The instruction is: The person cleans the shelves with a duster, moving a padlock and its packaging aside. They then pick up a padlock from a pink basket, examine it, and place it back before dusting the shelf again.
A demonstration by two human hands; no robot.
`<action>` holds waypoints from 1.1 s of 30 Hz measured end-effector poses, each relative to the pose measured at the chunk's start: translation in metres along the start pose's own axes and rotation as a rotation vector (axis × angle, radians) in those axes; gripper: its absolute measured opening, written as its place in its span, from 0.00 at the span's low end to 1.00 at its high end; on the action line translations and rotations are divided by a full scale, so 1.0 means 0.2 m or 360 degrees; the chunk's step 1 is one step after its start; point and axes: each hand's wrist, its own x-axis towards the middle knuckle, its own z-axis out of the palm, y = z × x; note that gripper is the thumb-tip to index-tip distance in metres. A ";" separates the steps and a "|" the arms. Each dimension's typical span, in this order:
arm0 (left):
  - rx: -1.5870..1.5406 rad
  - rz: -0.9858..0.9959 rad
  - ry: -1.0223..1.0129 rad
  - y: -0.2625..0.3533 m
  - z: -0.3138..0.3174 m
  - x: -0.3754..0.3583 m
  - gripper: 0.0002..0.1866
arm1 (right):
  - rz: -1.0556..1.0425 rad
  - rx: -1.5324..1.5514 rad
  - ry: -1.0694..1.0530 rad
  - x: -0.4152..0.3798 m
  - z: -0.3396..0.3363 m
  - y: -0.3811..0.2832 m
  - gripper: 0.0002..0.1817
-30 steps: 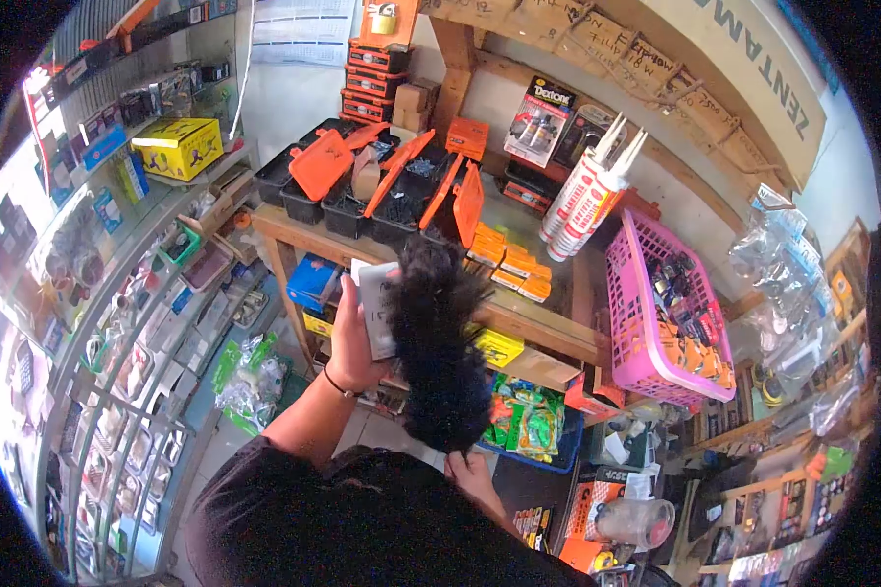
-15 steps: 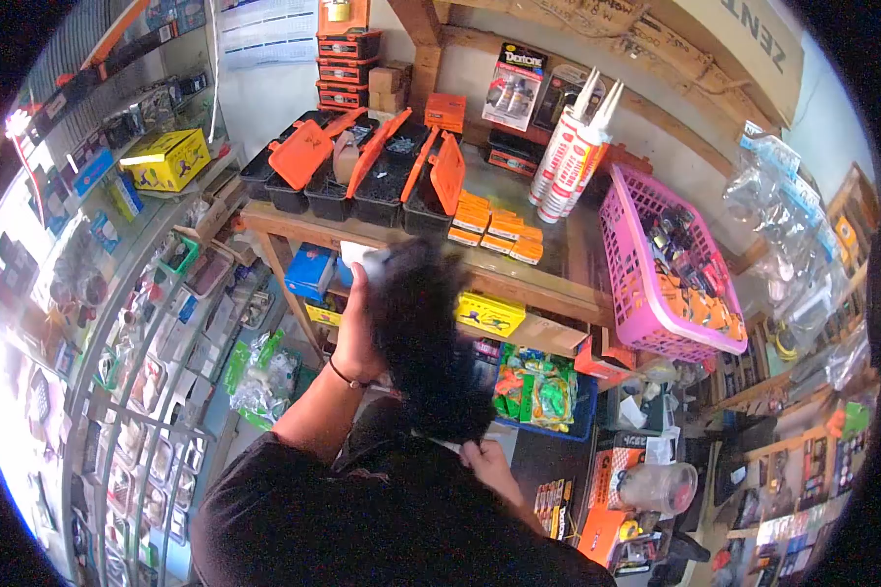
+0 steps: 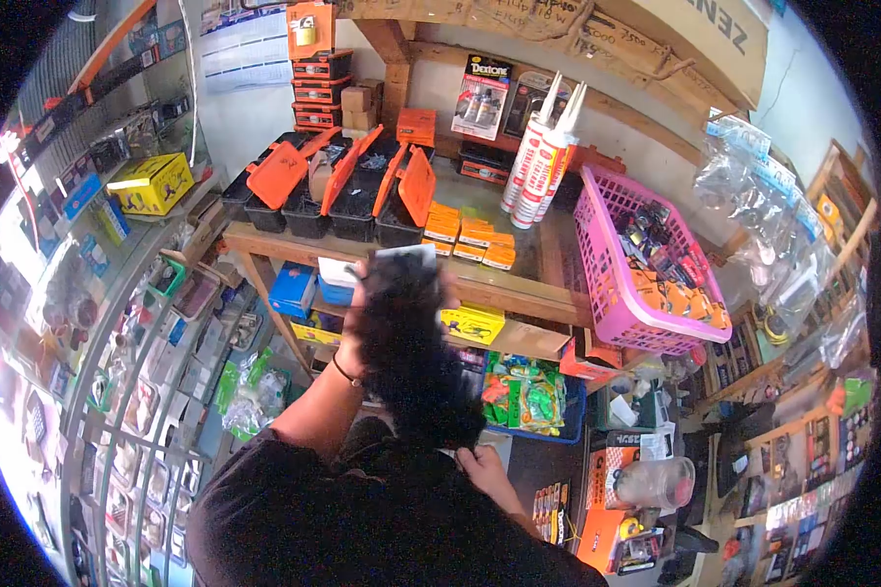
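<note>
A black fluffy duster fills the middle of the view, its bristles slightly blurred. My right hand is closed around its lower end, where the handle is mostly hidden. Farther forward, my left hand grips a dark thing with a pale grey top edge. The duster lies against that thing and covers most of it, so its kind cannot be made out. Beyond it, on the wooden shelf, are small orange-and-white boxes and black bins with orange lids.
A pink basket of small packets stands at the shelf's right end, beside white sealant tubes. Below are a yellow box and a blue tray of green packets. Glass display shelves run along the left.
My left hand and the held thing tilt more upright, with the pale top edge now visible. The duster shifts down slightly. The surroundings slide left as the head turns.
</note>
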 end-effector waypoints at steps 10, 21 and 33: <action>0.0287 0.0122 0.0909 0.01 0.05 -0.04 0.37 | 0.0184 0.0289 -0.0070 0.03 0.01 0.04 0.24; 0.0302 0.0108 0.1032 0.00 0.02 -0.04 0.39 | 0.0252 0.0442 -0.0080 0.02 0.04 0.06 0.18; 0.0092 -0.0132 0.0228 -0.02 -0.09 -0.04 0.40 | 0.0035 0.0126 -0.0015 0.00 0.07 0.16 0.21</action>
